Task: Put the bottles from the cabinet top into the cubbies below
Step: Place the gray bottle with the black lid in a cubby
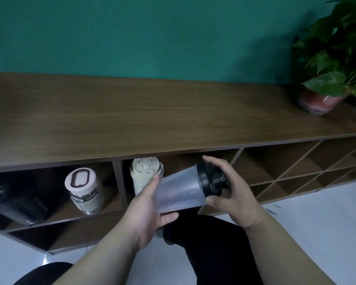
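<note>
A translucent grey shaker bottle [181, 188] with a black lid lies tilted on its side in front of the middle cubby. My left hand [148, 212] grips its base end. My right hand [232, 194] wraps the black lid end. Behind it, a cream bottle [144, 169] stands in the middle cubby. In the left cubby stand a glass bottle with a pinkish-white lid [84, 188] and a black bottle [12, 200]. The wooden cabinet top [152, 116] carries no bottles.
A potted green plant [335, 64] in a red pot stands at the top's far right. Diagonal lattice cubbies [308, 167] fill the cabinet's right side. My dark-trousered leg [212, 249] is below the hands, over a pale floor. A green wall rises behind.
</note>
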Available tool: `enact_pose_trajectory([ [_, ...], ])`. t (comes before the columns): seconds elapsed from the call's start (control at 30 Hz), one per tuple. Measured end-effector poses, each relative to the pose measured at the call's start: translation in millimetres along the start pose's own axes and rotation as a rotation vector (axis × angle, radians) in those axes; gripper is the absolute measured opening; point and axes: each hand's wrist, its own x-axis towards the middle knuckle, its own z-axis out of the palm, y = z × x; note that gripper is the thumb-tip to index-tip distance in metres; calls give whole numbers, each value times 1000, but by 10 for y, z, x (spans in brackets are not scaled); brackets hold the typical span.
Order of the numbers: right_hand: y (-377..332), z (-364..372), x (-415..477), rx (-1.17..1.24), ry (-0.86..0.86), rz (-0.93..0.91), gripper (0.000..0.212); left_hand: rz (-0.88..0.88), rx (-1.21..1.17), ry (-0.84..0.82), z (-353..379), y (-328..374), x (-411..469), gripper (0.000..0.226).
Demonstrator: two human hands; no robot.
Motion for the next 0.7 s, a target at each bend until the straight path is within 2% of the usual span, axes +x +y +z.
enact_pose_trajectory([
  [0.13,206,29,-35,102,92,136,85,-54,-152,-47,104,-253,79,51],
  [0.2,247,105,-6,95,174,285,95,-93,-244,-54,147,-386,181,52],
  [0.3,353,179,100,67,178,465,105,-126,-407,-33,166,-584,433,56],
  [0.4,532,146,285,-54,161,482,103,-174,-445,-31,229,-716,709,57],
  [0.53,772,67,550,-167,87,430,87,-262,-207,-8,345,-790,1141,59],
  [0.63,918,64,686,-273,-85,361,95,-337,-96,-5,317,-837,1491,63],
  [0.7,996,57,762,-289,-119,348,99,-365,-174,11,284,-844,1688,57],
])
